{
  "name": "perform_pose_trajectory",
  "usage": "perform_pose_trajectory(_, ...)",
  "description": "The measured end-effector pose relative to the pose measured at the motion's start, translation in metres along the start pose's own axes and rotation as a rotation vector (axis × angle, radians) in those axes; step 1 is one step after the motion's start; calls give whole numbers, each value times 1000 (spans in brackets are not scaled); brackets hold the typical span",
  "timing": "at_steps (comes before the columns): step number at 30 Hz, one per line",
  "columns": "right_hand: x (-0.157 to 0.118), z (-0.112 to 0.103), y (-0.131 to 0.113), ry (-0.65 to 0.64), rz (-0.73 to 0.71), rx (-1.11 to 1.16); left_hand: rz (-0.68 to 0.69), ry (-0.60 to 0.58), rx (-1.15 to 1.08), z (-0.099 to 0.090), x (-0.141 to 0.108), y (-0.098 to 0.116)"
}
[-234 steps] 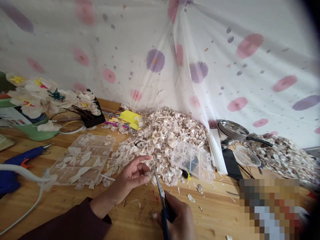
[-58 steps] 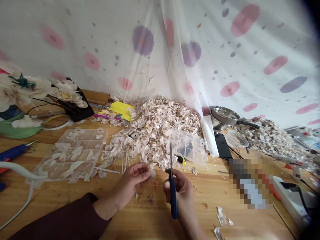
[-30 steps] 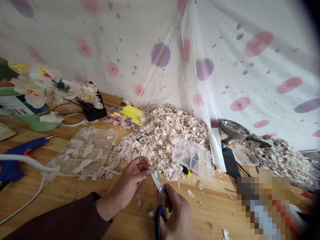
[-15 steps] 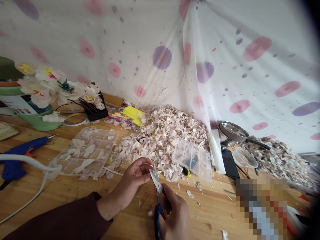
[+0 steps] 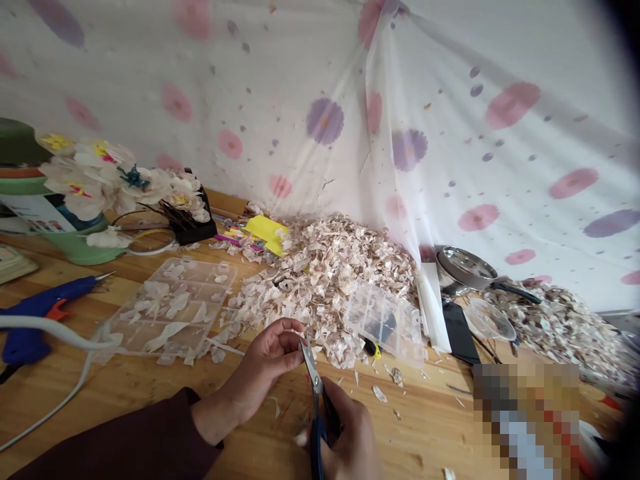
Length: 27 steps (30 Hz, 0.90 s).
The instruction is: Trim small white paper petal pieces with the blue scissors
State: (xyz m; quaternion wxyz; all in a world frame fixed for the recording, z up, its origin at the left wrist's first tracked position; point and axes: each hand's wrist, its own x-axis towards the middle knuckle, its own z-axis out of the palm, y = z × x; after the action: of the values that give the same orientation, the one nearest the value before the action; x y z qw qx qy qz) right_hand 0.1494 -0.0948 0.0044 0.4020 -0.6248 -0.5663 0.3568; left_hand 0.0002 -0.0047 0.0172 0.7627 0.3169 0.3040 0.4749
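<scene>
Blue plastic is seen at the far left, where a glue gun point(image 5: 55, 297) is laid on its side on the tabletop point(image 5: 410, 413), metal tip turned inward, perhaps so that it can be reached without crossing the work. Further in, the left hand point(image 5: 270, 353) is raised just before the main heap of papery flakes point(image 5: 345, 260), its fingers curled and its thumb brought near the index finger; whether anything is pinched there cannot be told. The scissors point(image 5: 316, 383) are held by the right hand point(image 5: 350, 427), its fingers wrapped around the dark blue handles, with the blades angled up to the left fingertips, presumably so that the tips are met in plain sight.

As for containers, at the left a green pot point(image 5: 80, 247) is overlapped by pale flowers point(image 5: 115, 183), though whether they are planted in it cannot be told. In the divided tray point(image 5: 135, 333) behind the left wrist, loose petals point(image 5: 175, 303) are scattered across several compartments. Right of the heap, a clear box point(image 5: 357, 313) is laid against the flakes; a dark shape point(image 5: 386, 327) is seen through it, whether inside or beneath being unclear. Farther right, a steel pan point(image 5: 465, 263) is stacked on another vessel point(image 5: 450, 285), and near it a plastic bowl point(image 5: 493, 320) is set, its contents too indistinct to name
</scene>
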Motion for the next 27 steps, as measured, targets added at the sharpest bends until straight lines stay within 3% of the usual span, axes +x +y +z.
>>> perform_pose_trajectory(4,1,-3,-1,-135,64,-26,-1,-14,27,-3,1,0)
perform_pose_trajectory(21,1,-12,-16,-193,71,49,-55,-172,212,-19,13,14)
perform_pose_trajectory(27,2,-9,-8,-166,108,168,-38,-102,253,-19,14,14)
